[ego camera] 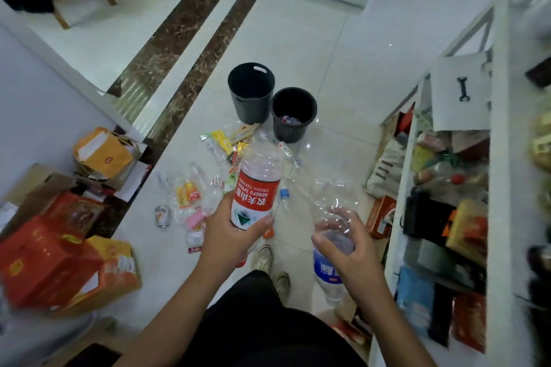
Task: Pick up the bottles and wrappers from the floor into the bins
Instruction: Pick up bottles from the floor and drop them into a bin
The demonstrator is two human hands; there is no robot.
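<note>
My left hand (231, 235) grips a large clear bottle with a red label (257, 188), held above the floor. My right hand (347, 243) holds a crumpled clear bottle with a blue label (328, 274). Two black bins stand ahead on the white tiles: the left bin (252, 92) looks empty, the right bin (293, 115) has some bottles inside. Between me and the bins lies a scatter of clear bottles (334, 188) and coloured wrappers (220, 138), plus a small can (162, 215).
Red and orange boxes (59, 265) and paper bags (103, 152) are piled along the left wall. A white shelf unit (447, 217) packed with goods lines the right side. My shoes (272, 270) stand just behind the litter.
</note>
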